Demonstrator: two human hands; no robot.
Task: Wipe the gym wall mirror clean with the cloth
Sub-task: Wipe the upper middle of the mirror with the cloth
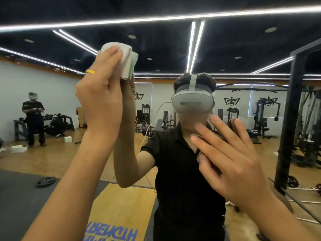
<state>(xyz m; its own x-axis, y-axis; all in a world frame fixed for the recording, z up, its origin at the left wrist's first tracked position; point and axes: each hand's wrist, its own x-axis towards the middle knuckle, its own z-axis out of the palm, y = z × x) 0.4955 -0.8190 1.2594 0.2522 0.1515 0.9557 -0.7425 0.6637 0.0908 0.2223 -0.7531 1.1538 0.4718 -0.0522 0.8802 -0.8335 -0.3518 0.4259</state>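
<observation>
Up toward the top-left part of the wall mirror (60, 153), you had the cloth (125, 60) pushed against the glass with your left hand (99, 94). It was a folded whitish cloth with a pale green edge, sitting well above head height. Your fingers looked stretched out pretty straight over it, pressing it flat rather than balling it up, and there was a yellow ring (90, 71) on one of them.

Your right hand (231, 159) was lower down, toward the mirror's right side, with nothing in it. Fingers relaxed and spread, palm facing the glass. Its reflection sat right behind it, so it looked to be on the mirror or just off it; I couldn't tell which.

Between your two arms the glass showed your own reflection: grey headset (192, 101) and a black polo shirt (182, 171).

Other stuff reflected in there:
- another person in black (33, 117) standing by the far wall at the mirror's left edge
- a weight plate (45, 182) lying on the dark floor mat, lower left
- a yellow mat with blue lettering (119, 206) along the bottom edge
- a black rack upright (293, 119) at the right edge
- bright ceiling light strips (194, 47) across the top
</observation>
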